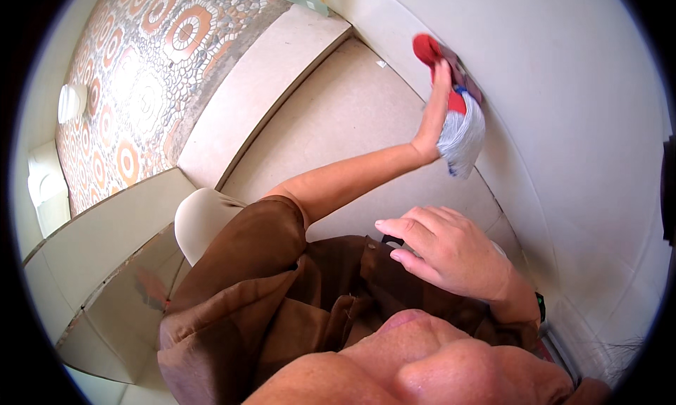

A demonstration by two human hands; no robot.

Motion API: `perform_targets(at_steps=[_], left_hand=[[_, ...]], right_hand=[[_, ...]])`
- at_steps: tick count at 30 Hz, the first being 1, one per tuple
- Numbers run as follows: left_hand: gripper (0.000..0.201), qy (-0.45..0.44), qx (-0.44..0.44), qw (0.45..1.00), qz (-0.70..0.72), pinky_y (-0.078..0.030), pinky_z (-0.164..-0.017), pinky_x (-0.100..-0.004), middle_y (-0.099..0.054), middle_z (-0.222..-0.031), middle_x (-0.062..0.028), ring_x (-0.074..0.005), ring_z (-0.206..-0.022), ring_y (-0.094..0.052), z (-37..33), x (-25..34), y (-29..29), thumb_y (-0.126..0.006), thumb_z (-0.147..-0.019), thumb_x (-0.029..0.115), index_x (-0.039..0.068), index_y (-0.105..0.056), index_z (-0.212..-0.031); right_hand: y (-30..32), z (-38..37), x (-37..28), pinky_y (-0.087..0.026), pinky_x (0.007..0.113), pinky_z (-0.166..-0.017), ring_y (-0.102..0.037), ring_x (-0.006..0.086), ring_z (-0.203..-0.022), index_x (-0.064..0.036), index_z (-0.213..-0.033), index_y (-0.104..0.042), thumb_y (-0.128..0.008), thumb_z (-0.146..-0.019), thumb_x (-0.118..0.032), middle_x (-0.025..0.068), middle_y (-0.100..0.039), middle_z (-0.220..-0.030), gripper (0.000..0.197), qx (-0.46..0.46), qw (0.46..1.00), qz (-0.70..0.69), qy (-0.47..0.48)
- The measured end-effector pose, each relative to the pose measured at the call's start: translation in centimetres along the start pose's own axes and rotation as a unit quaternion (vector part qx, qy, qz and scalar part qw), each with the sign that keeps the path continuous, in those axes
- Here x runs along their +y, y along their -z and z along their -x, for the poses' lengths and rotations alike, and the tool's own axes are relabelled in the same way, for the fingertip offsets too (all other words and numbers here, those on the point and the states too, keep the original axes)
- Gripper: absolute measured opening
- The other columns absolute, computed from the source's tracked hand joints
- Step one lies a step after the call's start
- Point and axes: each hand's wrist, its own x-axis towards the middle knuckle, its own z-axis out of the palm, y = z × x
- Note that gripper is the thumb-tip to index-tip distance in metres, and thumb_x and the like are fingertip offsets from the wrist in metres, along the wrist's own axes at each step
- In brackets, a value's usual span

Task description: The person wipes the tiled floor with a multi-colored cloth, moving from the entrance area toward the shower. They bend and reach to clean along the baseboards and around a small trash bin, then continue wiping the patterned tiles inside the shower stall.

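My left hand reaches out at arm's length and presses a cloth against the white wall. The cloth is red at the top and white with thin blue stripes where it hangs below my wrist. My fingers are closed on its upper part. My right hand hovers close to my chest over my brown shirt, palm down, fingers loosely spread and holding nothing that shows. A dark band sits on that wrist.
A beige tiled floor runs along the wall, with a raised beige step beside it. Beyond lies a pebble mosaic floor with orange rings. A white round fixture and pale panels stand at the left.
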Motion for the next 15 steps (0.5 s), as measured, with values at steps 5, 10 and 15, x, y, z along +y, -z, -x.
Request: perform_targets(at_steps=[5, 10, 15], left_hand=[[0.069, 0.065, 0.100, 0.991, 0.060, -0.034, -0.111, -0.0417, -0.049, -0.138, -0.0149, -0.0274, -0.128, -0.046, -6.0, 5.2, 4.9, -0.036, -0.100, 0.058, 0.002, -0.043, -0.139], [0.070, 0.079, 0.058, 0.995, 0.028, -0.035, -0.112, -0.0406, -0.051, -0.140, -0.0135, -0.0276, -0.132, -0.046, -6.0, 5.8, 4.8, -0.036, -0.099, 0.061, 0.003, -0.048, -0.135], [0.051, -0.076, -0.087, 0.993, -0.034, -0.040, -0.097, -0.0316, -0.054, -0.119, -0.0041, -0.0169, -0.111, -0.050, -2.4, 5.5, 0.9, -0.046, -0.099, 0.054, 0.010, -0.053, -0.124]], right_hand=[[0.3, 1.2, 0.3, -0.051, 0.037, -0.076, -0.062, 0.0248, -0.084, -0.0056, -0.115, -0.057, -0.071, -0.083, -0.013, 0.0079, -0.058, -0.092, 0.036, 0.016, 1.000, 0.005, -0.005], [0.2, 1.9, -0.1, -0.051, 0.037, -0.076, -0.062, 0.0253, -0.085, -0.0055, -0.115, -0.057, -0.070, -0.083, -0.013, 0.0080, -0.058, -0.092, 0.036, -0.003, 1.000, -0.008, 0.008], [0.1, 2.1, 0.5, -0.051, 0.037, -0.076, -0.062, 0.0259, -0.084, -0.0054, -0.115, -0.058, -0.070, -0.082, -0.013, 0.0086, -0.059, -0.092, 0.036, 0.018, 1.000, -0.024, 0.000]])
